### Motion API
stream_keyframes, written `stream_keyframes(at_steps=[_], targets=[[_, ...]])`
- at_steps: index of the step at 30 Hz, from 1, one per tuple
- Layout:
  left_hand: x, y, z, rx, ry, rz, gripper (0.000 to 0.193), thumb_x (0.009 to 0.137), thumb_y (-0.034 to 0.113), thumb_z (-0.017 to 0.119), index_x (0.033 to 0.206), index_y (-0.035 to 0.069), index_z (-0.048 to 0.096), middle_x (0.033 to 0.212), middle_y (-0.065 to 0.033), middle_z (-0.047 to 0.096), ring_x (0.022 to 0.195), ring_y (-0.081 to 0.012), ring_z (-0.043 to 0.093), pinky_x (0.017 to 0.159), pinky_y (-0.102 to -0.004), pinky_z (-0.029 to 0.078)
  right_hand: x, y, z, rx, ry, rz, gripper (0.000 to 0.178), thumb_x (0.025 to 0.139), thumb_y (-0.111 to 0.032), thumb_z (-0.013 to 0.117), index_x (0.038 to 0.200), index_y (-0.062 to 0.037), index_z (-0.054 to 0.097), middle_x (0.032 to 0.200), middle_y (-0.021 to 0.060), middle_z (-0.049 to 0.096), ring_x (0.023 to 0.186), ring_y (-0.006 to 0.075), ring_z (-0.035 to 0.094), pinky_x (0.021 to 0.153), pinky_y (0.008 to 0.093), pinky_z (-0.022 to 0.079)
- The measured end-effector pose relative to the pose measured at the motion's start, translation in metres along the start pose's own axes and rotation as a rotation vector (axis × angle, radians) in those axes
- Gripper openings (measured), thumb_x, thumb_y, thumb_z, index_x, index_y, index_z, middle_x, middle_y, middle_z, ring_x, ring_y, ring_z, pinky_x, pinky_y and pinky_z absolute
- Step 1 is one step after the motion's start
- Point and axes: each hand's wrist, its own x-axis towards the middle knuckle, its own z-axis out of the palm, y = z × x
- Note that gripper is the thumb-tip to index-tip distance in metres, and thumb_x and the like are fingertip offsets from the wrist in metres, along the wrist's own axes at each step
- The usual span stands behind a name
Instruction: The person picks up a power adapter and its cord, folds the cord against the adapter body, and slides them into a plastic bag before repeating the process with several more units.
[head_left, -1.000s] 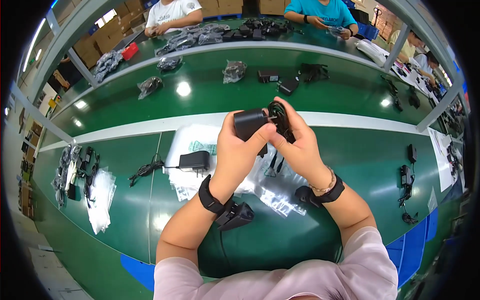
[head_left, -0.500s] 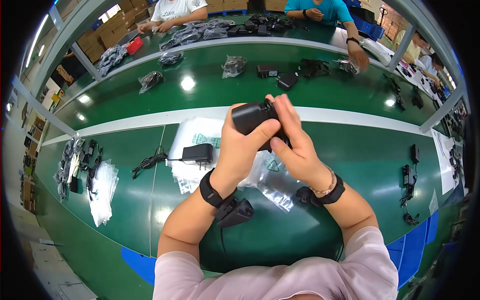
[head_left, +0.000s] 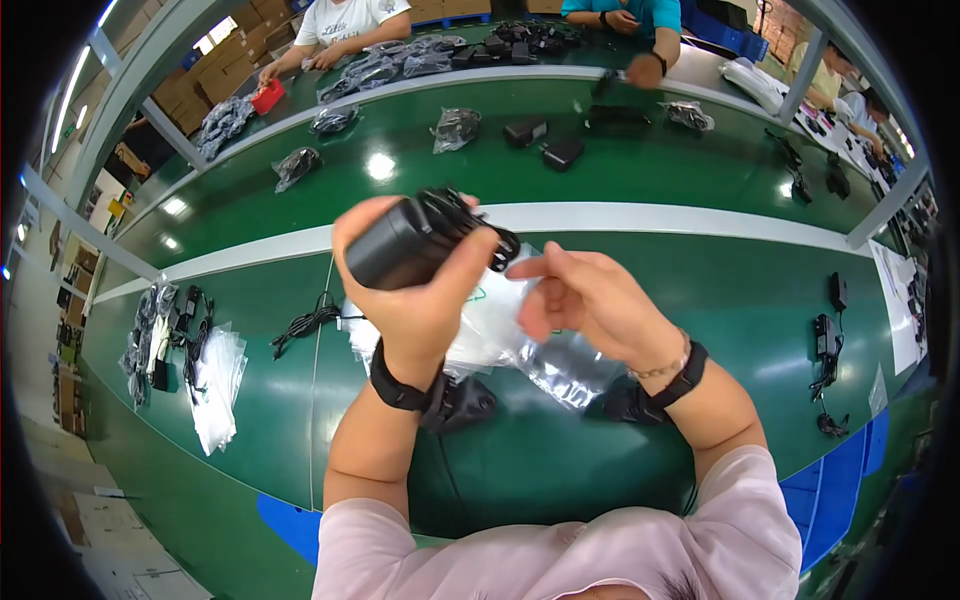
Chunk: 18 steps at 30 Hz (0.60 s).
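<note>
My left hand is wrapped round a black power adapter, raised above the green table. The adapter's black cable is bunched against its far end under my left fingers and thumb. Just to the right hovers my right hand, holding nothing, its fingers apart and partly blurred. Below both hands lies a pile of clear plastic bags. Another black cable lies left of the pile; the adapter at its end is hidden behind my left hand.
Clear bags and cabled adapters lie at the left. More black adapters sit at the right. Past a white ledge, the far bench holds bagged items and two adapters. Two co-workers work behind it.
My left hand has moved left with the adapter, turning it so the bunched cable shows. My right hand has come away from it and lowered. A co-worker's hand across the bench has moved left.
</note>
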Motion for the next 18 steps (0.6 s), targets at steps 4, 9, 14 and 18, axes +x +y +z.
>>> stream_keyframes(at_steps=[4,9,14,18], targets=[[-0.027,-0.006,0.015,-0.210,-0.178,-0.154,0.051,0.067,-0.006,0.071,0.105,0.001,0.039,0.089,-0.0122,0.060,0.076,-0.0173,0.062,0.065,-0.0269,0.053,0.016,0.012,0.008,0.536,0.123,-0.252,0.025,0.092,-0.020,0.046,0.103,-0.0002,0.057,0.096,0.0040,0.062,0.087,0.0128,0.058,0.076,0.0252,0.045],[-0.035,-0.018,0.022,-0.297,-0.083,-0.585,0.047,0.068,-0.004,0.071,0.104,0.001,0.041,0.091,-0.0118,0.060,0.080,-0.0161,0.061,0.069,-0.0261,0.052,0.014,0.010,0.009,0.167,0.344,-0.481,0.027,0.093,-0.017,0.045,0.109,0.0020,0.055,0.099,0.0049,0.060,0.088,0.0117,0.057,0.079,0.0250,0.045],[-0.032,-0.006,0.025,-0.169,-0.053,-0.610,0.042,0.069,-0.003,0.071,0.102,0.001,0.046,0.095,-0.0100,0.060,0.081,-0.0141,0.059,0.071,-0.0256,0.050,0.008,0.016,0.015,-0.031,0.318,-0.534,0.027,0.092,-0.013,0.046,0.113,0.0032,0.052,0.097,0.0043,0.059,0.087,0.0097,0.055,0.078,0.0257,0.045],[-0.026,0.002,0.025,-0.229,-0.107,-0.616,0.041,0.069,-0.002,0.071,0.103,0.001,0.048,0.098,-0.0089,0.059,0.083,-0.0135,0.059,0.072,-0.0261,0.050,-0.002,0.016,0.018,0.235,0.144,-0.505,0.031,0.090,-0.013,0.051,0.115,0.0041,0.050,0.097,0.0050,0.058,0.086,0.0111,0.055,0.076,0.0261,0.045]])
